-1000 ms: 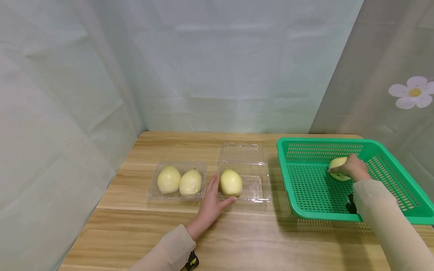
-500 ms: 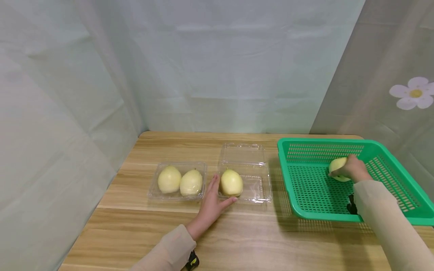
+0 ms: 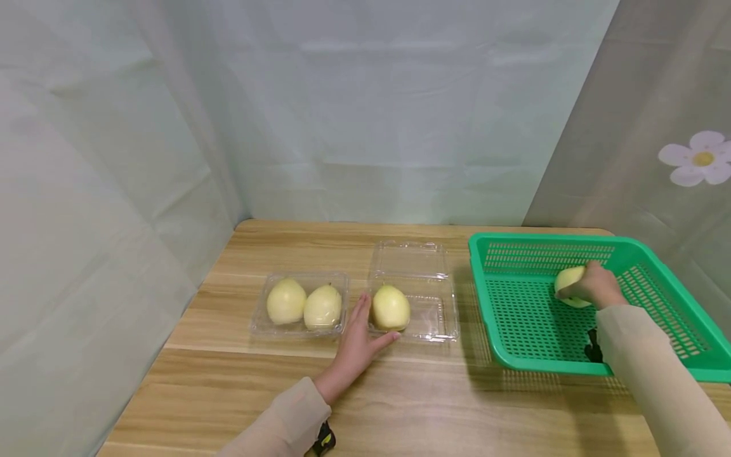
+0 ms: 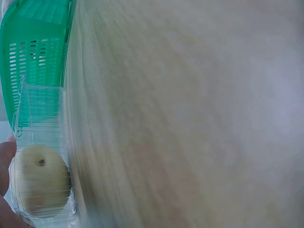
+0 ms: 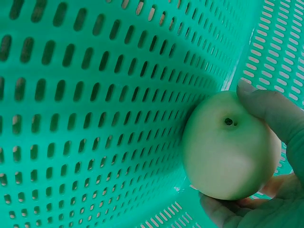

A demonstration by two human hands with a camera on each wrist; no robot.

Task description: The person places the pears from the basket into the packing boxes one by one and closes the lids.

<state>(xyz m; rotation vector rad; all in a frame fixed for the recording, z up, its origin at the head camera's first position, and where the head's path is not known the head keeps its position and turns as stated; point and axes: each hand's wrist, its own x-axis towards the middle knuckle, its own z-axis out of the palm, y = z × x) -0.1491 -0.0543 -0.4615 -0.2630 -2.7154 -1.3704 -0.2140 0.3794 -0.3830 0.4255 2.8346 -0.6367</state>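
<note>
My right hand [image 3: 595, 285] grips a pale yellow pear [image 5: 230, 149] inside the green basket [image 3: 548, 366]. Thumb and fingers wrap the pear from opposite sides, its dark-spotted end showing in the right wrist view. My left hand [image 3: 355, 343] lies at the near left corner of a clear plastic clamshell box [image 3: 425, 317], fingers stretched along its side and thumb by the front edge. The lid is folded back. A second pear [image 3: 391, 308] sits in the box's left half; in the left wrist view it shows through the ribbed wall, beside the thumb [image 4: 5, 161].
To the left stands another clear box [image 3: 259, 327] with two pears [image 3: 285, 301] in it, close to my left fingers. The wooden table [image 3: 411, 406] runs back to a pale curtain [image 3: 388, 127]. The basket's high rim surrounds my right wrist.
</note>
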